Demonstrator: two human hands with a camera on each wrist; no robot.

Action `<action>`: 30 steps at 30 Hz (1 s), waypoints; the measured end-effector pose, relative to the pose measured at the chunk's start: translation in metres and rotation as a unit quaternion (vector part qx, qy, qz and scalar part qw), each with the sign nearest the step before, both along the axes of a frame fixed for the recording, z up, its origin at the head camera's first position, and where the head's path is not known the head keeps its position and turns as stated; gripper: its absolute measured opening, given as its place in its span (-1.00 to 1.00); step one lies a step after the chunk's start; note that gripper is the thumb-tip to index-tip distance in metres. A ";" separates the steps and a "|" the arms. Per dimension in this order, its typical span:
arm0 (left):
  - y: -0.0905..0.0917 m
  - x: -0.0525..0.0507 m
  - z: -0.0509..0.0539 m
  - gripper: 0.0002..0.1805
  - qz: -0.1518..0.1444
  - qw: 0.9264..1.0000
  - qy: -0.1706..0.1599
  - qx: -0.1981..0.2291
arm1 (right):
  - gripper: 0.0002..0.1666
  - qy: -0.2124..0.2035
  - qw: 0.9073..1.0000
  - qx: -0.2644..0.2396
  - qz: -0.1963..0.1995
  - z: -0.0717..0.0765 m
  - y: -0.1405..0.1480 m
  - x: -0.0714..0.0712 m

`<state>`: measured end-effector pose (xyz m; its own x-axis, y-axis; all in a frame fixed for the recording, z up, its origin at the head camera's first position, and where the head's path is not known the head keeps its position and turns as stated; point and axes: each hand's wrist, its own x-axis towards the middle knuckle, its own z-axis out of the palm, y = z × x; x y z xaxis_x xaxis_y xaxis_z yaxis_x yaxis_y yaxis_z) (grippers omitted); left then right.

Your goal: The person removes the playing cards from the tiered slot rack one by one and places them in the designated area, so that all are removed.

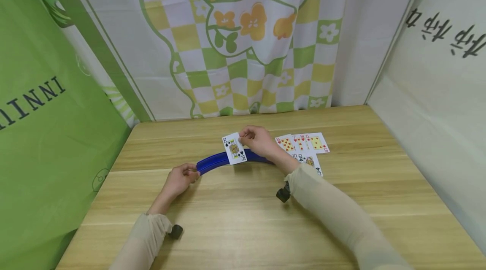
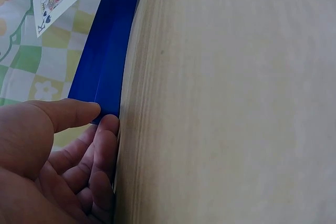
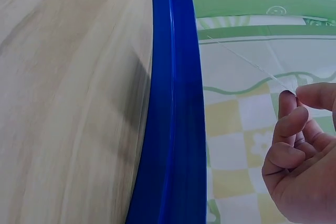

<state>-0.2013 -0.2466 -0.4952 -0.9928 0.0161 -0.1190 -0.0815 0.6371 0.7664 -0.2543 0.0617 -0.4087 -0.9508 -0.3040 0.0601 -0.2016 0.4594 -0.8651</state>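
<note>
A curved blue card holder (image 1: 213, 162) with a groove along its length lies on the table. My left hand (image 1: 180, 180) pinches its left end between thumb and fingers, seen close up in the left wrist view. Above the holder's middle, my right hand (image 1: 260, 141) pinches a king of spades (image 1: 235, 148) by its edge, face toward me. In the right wrist view that card appears edge-on as a thin line, apart from the holder (image 3: 176, 103). The holder's right part is hidden behind my right hand and forearm.
Overlapping playing cards lie face up at the right: a row with a five of diamonds (image 1: 318, 143) behind, and a row with a queen (image 1: 312, 162) in front, partly covered by my right arm. A patterned curtain (image 1: 243, 71) hangs along the wooden table's (image 1: 235, 228) back edge.
</note>
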 end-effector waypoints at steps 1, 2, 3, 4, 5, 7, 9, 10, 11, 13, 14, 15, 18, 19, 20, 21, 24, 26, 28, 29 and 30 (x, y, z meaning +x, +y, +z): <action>0.000 0.000 0.000 -0.63 0.001 1.000 0.000 0.000 | -0.82 -0.002 1.000 0.000 0.000 0.000 0.002 0.001; 0.000 0.000 0.000 -0.63 -0.001 1.000 -0.001 -0.001 | -0.82 -0.004 1.000 0.000 -0.001 0.000 0.005 0.001; 0.000 0.000 0.000 -0.63 0.000 1.000 -0.001 -0.002 | -0.81 -0.006 1.000 -0.004 -0.001 0.000 0.007 0.001; 0.000 0.000 0.000 -0.63 0.000 1.000 -0.002 -0.002 | -0.81 -0.008 1.000 -0.005 -0.002 -0.001 0.009 0.001; 0.000 0.000 0.000 -0.63 0.000 1.000 -0.003 -0.003 | -0.81 -0.010 1.000 -0.005 -0.002 -0.002 0.011 0.001; 0.000 0.000 0.000 -0.62 -0.002 1.000 -0.005 -0.006 | -0.79 -0.014 1.000 -0.003 -0.003 -0.003 0.016 0.002; 0.000 0.000 -0.001 -0.62 -0.002 1.000 -0.007 -0.006 | -0.78 -0.020 1.000 -0.002 -0.005 -0.004 0.019 0.001; 0.000 0.000 -0.001 -0.62 -0.003 1.000 -0.008 -0.007 | -0.78 -0.021 1.000 -0.002 -0.005 -0.005 0.021 0.001; 0.000 0.000 -0.001 -0.61 -0.003 1.000 -0.008 -0.007 | -0.77 -0.024 1.000 -0.002 -0.006 -0.005 0.023 0.001; 0.000 -0.001 -0.001 -0.61 -0.002 1.000 -0.008 -0.007 | -0.76 -0.028 1.000 -0.002 -0.008 -0.005 0.027 0.002; 0.000 -0.001 -0.001 -0.61 -0.002 1.000 -0.008 -0.007 | -0.76 -0.031 0.999 -0.002 -0.009 -0.006 0.030 0.002; 0.000 -0.001 -0.001 -0.61 -0.002 1.000 -0.008 -0.007 | -0.75 -0.031 0.999 -0.002 -0.010 -0.006 0.032 0.002; 0.001 -0.001 0.000 -0.61 -0.002 1.000 -0.008 -0.009 | -0.75 -0.040 0.999 -0.008 -0.017 -0.007 0.039 0.002; 0.001 -0.001 0.000 -0.61 -0.002 1.000 -0.008 -0.009 | -0.75 -0.043 0.999 -0.010 -0.018 -0.008 0.041 0.002; 0.001 -0.001 0.000 -0.61 -0.002 1.000 -0.008 -0.010 | -0.75 -0.045 0.999 -0.014 -0.019 -0.008 0.043 0.001; 0.001 -0.001 0.000 -0.61 -0.002 1.000 -0.009 -0.010 | -0.76 -0.049 0.998 -0.016 -0.022 -0.008 0.045 0.002; 0.001 -0.001 0.000 -0.62 -0.001 1.000 -0.009 -0.009 | -0.76 -0.054 0.998 -0.018 -0.028 -0.007 0.051 0.002; 0.001 -0.001 0.001 -0.61 -0.001 1.000 -0.009 -0.009 | -0.76 -0.055 0.998 -0.016 -0.032 -0.007 0.055 0.002; 0.001 -0.001 0.001 -0.61 -0.002 1.000 -0.008 -0.008 | -0.76 -0.055 0.998 -0.015 -0.034 -0.008 0.059 0.003; 0.001 -0.001 0.001 -0.61 -0.001 1.000 -0.009 -0.008 | -0.76 -0.055 0.998 -0.015 -0.034 -0.008 0.061 0.003; 0.001 0.000 0.001 -0.61 -0.002 1.000 -0.009 -0.008 | -0.76 -0.055 0.998 -0.016 -0.035 -0.009 0.063 0.003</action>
<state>-0.2016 -0.2454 -0.4943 -0.9903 0.0179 -0.1376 -0.0932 0.6491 0.7549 -0.2516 0.1250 -0.4175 -0.9708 -0.2369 -0.0374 -0.0730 0.4406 -0.8948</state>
